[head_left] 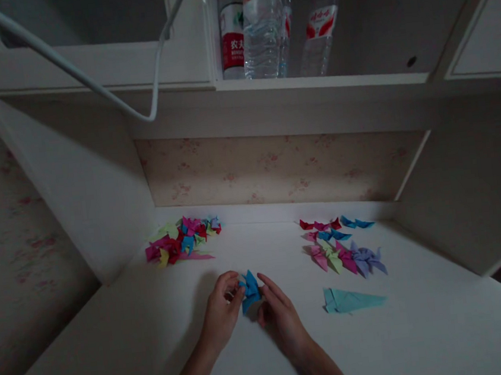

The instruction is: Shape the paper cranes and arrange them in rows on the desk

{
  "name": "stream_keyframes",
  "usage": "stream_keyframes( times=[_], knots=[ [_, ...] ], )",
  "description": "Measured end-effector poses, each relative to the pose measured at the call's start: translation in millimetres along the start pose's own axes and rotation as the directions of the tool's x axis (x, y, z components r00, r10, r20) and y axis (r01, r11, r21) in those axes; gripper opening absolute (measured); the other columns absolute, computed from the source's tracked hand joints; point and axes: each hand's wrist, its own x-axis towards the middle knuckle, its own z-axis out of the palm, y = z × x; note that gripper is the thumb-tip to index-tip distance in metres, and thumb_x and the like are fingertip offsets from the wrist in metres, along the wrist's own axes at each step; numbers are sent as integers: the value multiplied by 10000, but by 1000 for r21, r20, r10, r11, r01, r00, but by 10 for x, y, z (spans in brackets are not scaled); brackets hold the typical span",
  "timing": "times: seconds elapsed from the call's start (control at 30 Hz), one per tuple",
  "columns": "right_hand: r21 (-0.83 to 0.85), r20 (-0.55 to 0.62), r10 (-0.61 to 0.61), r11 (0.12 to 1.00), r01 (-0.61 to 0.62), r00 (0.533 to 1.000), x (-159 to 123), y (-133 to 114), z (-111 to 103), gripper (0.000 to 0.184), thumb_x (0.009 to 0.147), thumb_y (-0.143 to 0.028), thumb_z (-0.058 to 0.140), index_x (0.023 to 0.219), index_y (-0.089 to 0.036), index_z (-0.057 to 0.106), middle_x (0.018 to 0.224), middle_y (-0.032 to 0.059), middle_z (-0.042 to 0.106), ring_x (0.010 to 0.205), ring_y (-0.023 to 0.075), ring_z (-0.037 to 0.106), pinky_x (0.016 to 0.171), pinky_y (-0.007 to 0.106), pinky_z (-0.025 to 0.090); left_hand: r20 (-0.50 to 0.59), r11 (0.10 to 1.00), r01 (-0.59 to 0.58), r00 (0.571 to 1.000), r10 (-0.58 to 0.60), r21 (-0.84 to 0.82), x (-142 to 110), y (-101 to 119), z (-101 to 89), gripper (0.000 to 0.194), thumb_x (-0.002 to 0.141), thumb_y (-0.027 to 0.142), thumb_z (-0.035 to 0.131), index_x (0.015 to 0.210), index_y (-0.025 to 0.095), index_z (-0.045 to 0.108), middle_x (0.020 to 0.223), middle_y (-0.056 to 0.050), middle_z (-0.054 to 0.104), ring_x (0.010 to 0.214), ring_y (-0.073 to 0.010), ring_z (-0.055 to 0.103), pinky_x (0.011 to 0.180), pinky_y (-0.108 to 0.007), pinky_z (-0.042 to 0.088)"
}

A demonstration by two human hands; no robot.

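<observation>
I can read 农夫 on the red label (233, 51) of the left bottle (234, 73); lettering on the right bottle (316, 56) is too blurred.

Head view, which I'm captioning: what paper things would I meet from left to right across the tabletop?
Coloured paper pile, blue folded paper held by the left hand, teal folded paper.

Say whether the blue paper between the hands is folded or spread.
Folded: the blue paper in the left hand shows pointed flaps jutting at different angles.
</observation>
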Motion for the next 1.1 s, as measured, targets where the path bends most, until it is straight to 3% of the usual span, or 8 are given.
stream_keyframes(
  times=[0.1, 0.2, 0.33, 0.43, 0.6, 0.87, 1.1],
  knots=[
    [-103, 70, -15, 994, 22, 997, -14, -7, 26, 480, 766, -511, 666, 1068, -137, 664, 585, 5, 588, 469, 98, 462, 472, 229, 337, 10, 999, 6, 1000, -5, -42, -34, -11, 42, 360, 815, 367, 598, 1105, 181, 495, 900, -55, 655, 822, -185, 629, 762, -304, 475],
    [-186, 115, -25, 981, 47, 993, -39, -52, 53, 371, 768, -458, 683, 945, -133, 711, 675, 30, 623, 577, 119, 512, 565, 244, 386, 0, 995, 36, 999, -36, -94, -49, 20, 77, 370, 794, 385, 617, 1081, 174, 517, 860, -53, 662, 793, -189, 634, 733, -293, 482],
    [-155, 70, -61, 985, 71, 996, -45, -67, 46, 305, 731, -402, 725, 906, -152, 723, 785, 47, 662, 725, 167, 565, 715, 290, 425, -39, 996, 64, 997, -66, -56, -55, 35, 80, 336, 779, 449, 614, 973, 175, 599, 887, -69, 670, 825, -210, 629, 739, -293, 478],
    [-84, 9, -48, 995, 48, 999, -21, -25, 23, 291, 724, -391, 729, 890, -152, 721, 809, 54, 672, 727, 169, 569, 711, 294, 425, 35, 996, 86, 996, -86, -3, -57, 10, 72, 334, 799, 482, 572, 874, 168, 656, 867, -74, 672, 804, -209, 619, 701, -284, 476],
    [2, 40, -67, 998, 67, 997, -3, 16, 24, 286, 772, -421, 677, 845, -146, 708, 743, 58, 659, 667, 169, 566, 672, 303, 424, 155, 974, 217, 967, -204, -71, -60, -48, 102, 444, 789, 524, 554, 952, 125, 661, 706, -48, 636, 594, -162, 556, 488, -234, 408],
    [-96, -4, -62, 994, 61, 998, -26, 6, 26, 361, 751, -493, 676, 817, -138, 693, 665, 38, 630, 601, 152, 537, 600, 275, 401, 171, 961, 249, 959, -227, -124, -49, -24, 120, 428, 745, 528, 601, 846, 119, 674, 561, 10, 531, 486, -112, 448, 452, -215, 337],
    [-163, -42, -41, 986, 34, 998, -19, -12, 19, 372, 725, -504, 693, 783, -136, 687, 678, 38, 638, 613, 139, 538, 567, 243, 396, 160, 968, 231, 964, -214, -98, -53, -24, 112, 420, 752, 530, 590, 841, 129, 680, 549, 7, 536, 478, -116, 452, 450, -218, 327]
  ],
)
